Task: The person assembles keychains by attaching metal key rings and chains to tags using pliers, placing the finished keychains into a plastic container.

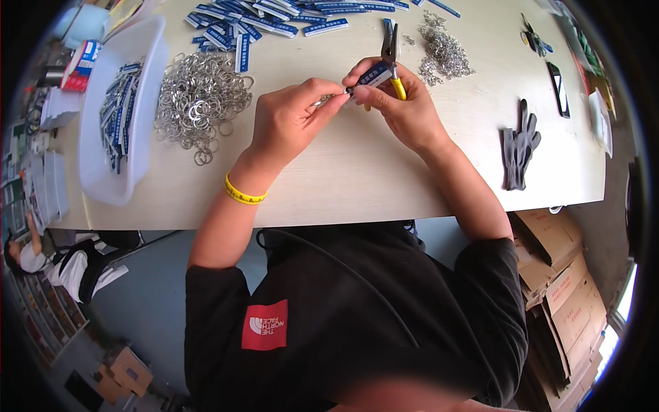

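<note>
My left hand [292, 113], with a yellow wristband, is closed in a pinch on a small metal ring [348, 90], partly hidden by the fingertips. It meets the end of a blue-and-white tag [373, 74]. My right hand [405, 106] grips that tag between thumb and fingers. The same hand also holds pliers [390, 44] with yellow handles, their jaws pointing away from me. Left of my hands lies a heap of split key rings [199, 96]. Beyond them is a pile of blue tags [274, 17].
A white plastic bin [142, 130] with tags and rings stands at left. Small metal chain pieces [443, 51] lie at the back right. A grey glove [519, 147], a phone [559, 89] and another tool [532, 38] lie at right. Cardboard [566, 302] is stacked beside the table.
</note>
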Motion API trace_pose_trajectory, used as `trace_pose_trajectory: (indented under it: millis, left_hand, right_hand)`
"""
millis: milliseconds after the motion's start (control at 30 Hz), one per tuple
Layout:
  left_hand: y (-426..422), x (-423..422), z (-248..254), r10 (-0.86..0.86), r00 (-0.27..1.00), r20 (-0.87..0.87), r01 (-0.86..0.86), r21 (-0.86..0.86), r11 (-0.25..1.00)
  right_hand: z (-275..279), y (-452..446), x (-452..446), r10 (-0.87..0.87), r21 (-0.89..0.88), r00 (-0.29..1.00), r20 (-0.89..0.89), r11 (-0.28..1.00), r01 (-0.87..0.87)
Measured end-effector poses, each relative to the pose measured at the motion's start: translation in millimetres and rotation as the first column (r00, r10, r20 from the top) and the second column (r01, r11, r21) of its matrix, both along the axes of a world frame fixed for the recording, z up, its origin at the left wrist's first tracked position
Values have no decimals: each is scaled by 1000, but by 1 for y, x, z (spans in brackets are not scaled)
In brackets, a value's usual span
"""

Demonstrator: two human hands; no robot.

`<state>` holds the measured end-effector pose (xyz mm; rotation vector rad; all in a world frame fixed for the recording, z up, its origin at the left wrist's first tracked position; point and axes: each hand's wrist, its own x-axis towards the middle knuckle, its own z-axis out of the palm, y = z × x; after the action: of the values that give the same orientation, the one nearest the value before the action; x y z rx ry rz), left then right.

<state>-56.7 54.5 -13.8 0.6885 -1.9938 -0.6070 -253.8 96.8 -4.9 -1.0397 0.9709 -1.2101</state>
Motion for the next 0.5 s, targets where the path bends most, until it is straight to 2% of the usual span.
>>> trace_pose_trajectory:
  millis: [67, 200, 267, 500]
  left_hand:
    - [-2, 2, 1, 31, 999, 5, -31, -18, 999]
    - [-7, 8, 11, 54, 983, 176, -3, -278, 961]
    - [-9, 9, 13, 28, 971, 236, 57, -345, 937]
    - [-8, 10, 14, -21, 977, 214, 88, -310, 947]
  right_hand:
    - [-4, -4, -10, 1, 8, 997, 72, 1000, -1]
    - [6, -5, -19, 75, 15, 954, 290, 996, -83]
    - [6, -5, -20, 116, -11, 965, 234, 993, -117]
    - [8, -4, -18, 131, -44, 982, 136, 991, -126]
